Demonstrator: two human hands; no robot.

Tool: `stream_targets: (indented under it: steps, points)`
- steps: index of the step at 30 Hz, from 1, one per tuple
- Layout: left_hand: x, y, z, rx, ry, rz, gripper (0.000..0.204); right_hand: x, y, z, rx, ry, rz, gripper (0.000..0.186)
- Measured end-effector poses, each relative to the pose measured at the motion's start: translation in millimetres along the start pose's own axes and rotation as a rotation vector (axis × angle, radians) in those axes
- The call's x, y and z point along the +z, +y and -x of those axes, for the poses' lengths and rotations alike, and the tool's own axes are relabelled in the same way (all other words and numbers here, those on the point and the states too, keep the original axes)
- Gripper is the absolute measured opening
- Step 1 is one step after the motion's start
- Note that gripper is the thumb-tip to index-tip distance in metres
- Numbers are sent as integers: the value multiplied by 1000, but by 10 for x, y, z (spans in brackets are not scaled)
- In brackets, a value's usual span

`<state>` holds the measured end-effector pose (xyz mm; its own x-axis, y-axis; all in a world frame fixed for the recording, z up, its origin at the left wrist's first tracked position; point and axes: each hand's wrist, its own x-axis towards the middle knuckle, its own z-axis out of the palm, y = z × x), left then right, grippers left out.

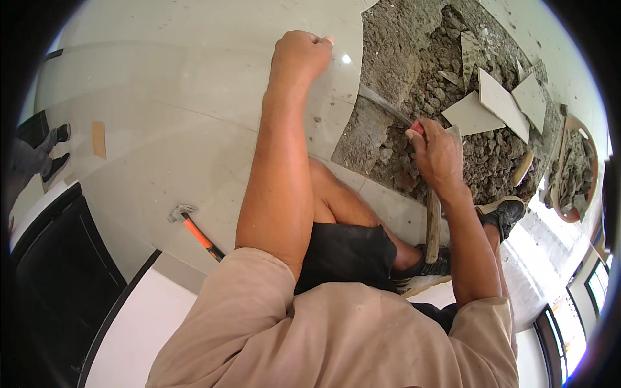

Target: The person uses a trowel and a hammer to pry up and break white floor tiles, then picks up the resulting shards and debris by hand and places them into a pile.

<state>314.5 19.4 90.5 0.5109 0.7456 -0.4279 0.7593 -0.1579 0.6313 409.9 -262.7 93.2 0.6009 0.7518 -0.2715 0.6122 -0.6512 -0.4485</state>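
My left hand [301, 55] is curled closed over the glossy floor tile [207, 77] beside the broken edge; whatever it may hold is hidden. My right hand [436, 158] grips the red handle [417, 127] of a long flat metal chisel [381, 100], which lies across exposed rough mortar [401, 58]. Below that hand, a wooden tool handle [432, 233] extends down toward my shoe. Several broken tile pieces [501, 103] lie on the rubble to the right, with a small pale wooden-looking piece [522, 167] below them.
A hammer with an orange handle [200, 234] lies at lower left. A round pan [576, 168] holds debris at far right. Another person's legs and shoes [48, 152] are at the left edge, near a cardboard strip [99, 139] and a black door [65, 258].
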Motion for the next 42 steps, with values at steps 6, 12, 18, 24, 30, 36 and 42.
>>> stream_targets:
  steps: [6, 12, 18, 24, 30, 36, 42]
  points:
    - [7, 74, 5, -14, 21, -44, 40, -20, -133, -96, 76, -83, -5, 27]
    - [1, 61, -4, -25, -14, -13, 40, -236, -249, -206, 114, -141, 32, 34]
    - [18, 67, -11, -18, -8, -43, 40, -384, -342, -290, 111, -185, 87, 35]
    - [1, 68, 7, 10, 26, -42, 39, -193, -181, -187, 57, -113, 47, 30]
    - [-5, 93, 12, -39, 37, -17, 36, 301, -88, 383, 50, 26, -185, 28]
    - [-49, -35, -9, -29, 199, -8, 33, 221, -479, 545, 125, -39, -425, 32]
    - [-83, 94, -28, -114, 172, -1, 32, 589, -291, 226, 113, -106, -439, 43]
